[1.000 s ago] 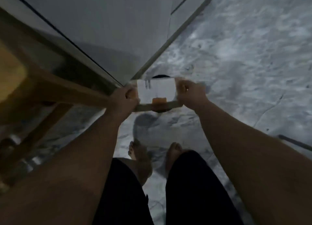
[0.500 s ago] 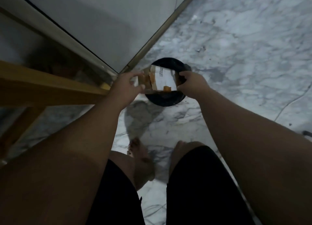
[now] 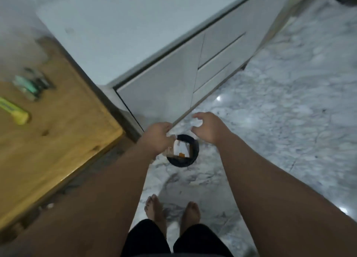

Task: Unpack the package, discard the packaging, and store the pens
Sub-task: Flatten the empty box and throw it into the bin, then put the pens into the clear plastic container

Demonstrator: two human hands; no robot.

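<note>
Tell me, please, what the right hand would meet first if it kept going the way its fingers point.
Probably the white cabinet's lower edge: the right hand is open, fingers aimed left and away toward it. Depth is unclear, so it may pass above the bin without touching.

Marbled floor [image 3: 289, 121] bearing black round bin [image 3: 190, 160], wooden table [image 3: 63, 141] with blurred pens [image 3: 31, 85], yellow-green marker [image 3: 13, 111]

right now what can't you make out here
- Head view: pens on the table are smeared by motion blur; their count is unclear.
- Packaging in the bin: print too small, left edge hidden by the left hand.
- Left hand: fingers curl away, so its grip is unclear.
- Yellow item: cut off at the left edge.
- Right hand: open, empty.
</note>
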